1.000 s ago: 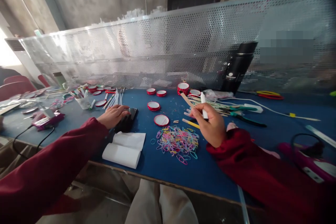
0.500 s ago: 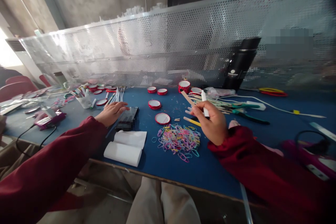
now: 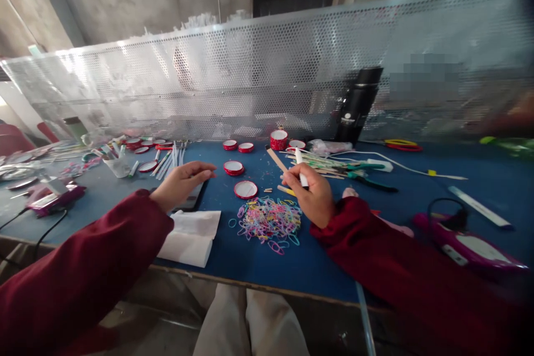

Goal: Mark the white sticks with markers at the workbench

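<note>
Toward the near edge of the blue-topped table (image 3: 237, 261), a person in dark red sleeves had both bare hands out. The right hand (image 3: 312, 194) pinched a flat, pale wooden stick with a black tip (image 3: 276, 159) between thumb and fingers, and in the same grasp it held a slim white marker pen with a dark end (image 3: 299, 161). Both items slanted up toward the far edge. The left hand (image 3: 179, 183) hung loosely extended over a flat black device (image 3: 195, 198), with nothing I could see in it; whether it touched the device, I couldn't tell.

Carrying two things in one hand looked the weak point to me: were the pinch loosened to shift one, the other might slip into the multicoloured heap of thin loops (image 3: 269, 219) close to the near edge. If the black tip was wet, which I couldn't judge, dipping it might smudge the round white disc with a red rim (image 3: 246, 189) just behind that heap. The left sleeve partly hid the folded white paper (image 3: 189, 250); a low backward pull of that arm could drag it off the near edge.
</note>
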`<move>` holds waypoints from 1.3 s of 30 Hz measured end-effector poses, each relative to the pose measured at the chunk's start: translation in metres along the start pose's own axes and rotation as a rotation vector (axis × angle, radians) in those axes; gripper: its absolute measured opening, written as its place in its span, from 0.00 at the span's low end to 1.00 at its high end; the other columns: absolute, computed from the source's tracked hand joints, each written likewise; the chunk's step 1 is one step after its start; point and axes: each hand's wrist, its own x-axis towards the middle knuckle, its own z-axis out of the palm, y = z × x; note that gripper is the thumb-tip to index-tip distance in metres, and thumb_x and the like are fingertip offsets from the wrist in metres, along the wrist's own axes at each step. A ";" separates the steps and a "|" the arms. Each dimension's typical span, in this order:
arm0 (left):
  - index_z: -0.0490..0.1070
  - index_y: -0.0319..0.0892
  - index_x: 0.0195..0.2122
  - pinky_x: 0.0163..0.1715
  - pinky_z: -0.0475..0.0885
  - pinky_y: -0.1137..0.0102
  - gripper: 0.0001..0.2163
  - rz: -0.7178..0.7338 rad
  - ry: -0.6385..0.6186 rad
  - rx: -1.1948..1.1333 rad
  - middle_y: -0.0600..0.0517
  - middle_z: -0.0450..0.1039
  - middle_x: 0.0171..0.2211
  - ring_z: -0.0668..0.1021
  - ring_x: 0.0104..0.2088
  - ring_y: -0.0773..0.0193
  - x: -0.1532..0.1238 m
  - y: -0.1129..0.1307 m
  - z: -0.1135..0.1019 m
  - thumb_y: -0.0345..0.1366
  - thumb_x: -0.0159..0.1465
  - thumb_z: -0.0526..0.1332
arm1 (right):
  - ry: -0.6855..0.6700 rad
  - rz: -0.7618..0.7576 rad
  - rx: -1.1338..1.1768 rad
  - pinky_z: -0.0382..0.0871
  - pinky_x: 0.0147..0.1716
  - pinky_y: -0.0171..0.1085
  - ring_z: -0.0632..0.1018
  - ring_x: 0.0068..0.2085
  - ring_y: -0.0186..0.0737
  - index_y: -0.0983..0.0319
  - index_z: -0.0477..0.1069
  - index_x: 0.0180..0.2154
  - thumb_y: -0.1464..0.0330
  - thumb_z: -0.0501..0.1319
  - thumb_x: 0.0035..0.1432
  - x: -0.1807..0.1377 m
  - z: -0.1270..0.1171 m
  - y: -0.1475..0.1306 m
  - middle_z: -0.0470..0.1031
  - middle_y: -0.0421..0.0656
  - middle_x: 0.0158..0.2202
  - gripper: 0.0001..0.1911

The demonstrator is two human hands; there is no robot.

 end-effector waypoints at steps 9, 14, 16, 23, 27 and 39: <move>0.71 0.37 0.50 0.22 0.60 0.75 0.18 -0.091 -0.127 -0.408 0.51 0.71 0.28 0.69 0.25 0.71 0.025 0.074 0.110 0.40 0.61 0.58 | -0.042 -0.039 -0.021 0.62 0.29 0.35 0.69 0.26 0.34 0.59 0.68 0.27 0.60 0.57 0.61 -0.003 -0.003 -0.007 0.70 0.37 0.23 0.12; 0.75 0.37 0.35 0.20 0.57 0.76 0.09 -0.043 0.040 -0.572 0.54 0.66 0.23 0.64 0.22 0.74 0.043 0.074 0.134 0.38 0.59 0.60 | -0.081 -0.039 0.006 0.63 0.29 0.36 0.70 0.27 0.36 0.58 0.66 0.28 0.60 0.56 0.62 -0.004 -0.004 -0.006 0.70 0.38 0.25 0.12; 0.73 0.38 0.31 0.19 0.56 0.77 0.08 -0.047 0.099 -0.631 0.55 0.65 0.23 0.64 0.22 0.75 0.048 0.071 0.136 0.38 0.60 0.60 | -0.053 -0.008 0.042 0.65 0.30 0.37 0.72 0.28 0.37 0.58 0.66 0.32 0.60 0.58 0.60 -0.004 -0.003 -0.005 0.72 0.38 0.27 0.09; 0.64 0.40 0.30 0.15 0.55 0.79 0.10 -0.060 0.018 -0.743 0.56 0.68 0.25 0.66 0.18 0.77 0.056 0.047 0.146 0.41 0.61 0.59 | 0.099 -0.006 0.286 0.70 0.32 0.38 0.75 0.28 0.36 0.58 0.67 0.44 0.57 0.50 0.65 0.000 -0.010 -0.011 0.73 0.38 0.25 0.15; 0.63 0.40 0.33 0.16 0.60 0.79 0.11 -0.069 -0.152 -0.717 0.54 0.72 0.27 0.72 0.19 0.74 0.056 0.035 0.153 0.42 0.59 0.61 | 0.176 -0.040 0.235 0.68 0.27 0.36 0.71 0.24 0.33 0.58 0.72 0.46 0.56 0.47 0.66 0.004 -0.021 -0.013 0.71 0.38 0.24 0.20; 0.62 0.40 0.36 0.15 0.61 0.80 0.12 -0.079 -0.329 -0.710 0.51 0.77 0.28 0.78 0.21 0.68 0.058 0.027 0.156 0.39 0.58 0.64 | 0.157 -0.028 0.075 0.72 0.30 0.39 0.78 0.30 0.40 0.58 0.73 0.37 0.64 0.59 0.57 0.006 -0.023 -0.009 0.77 0.41 0.31 0.07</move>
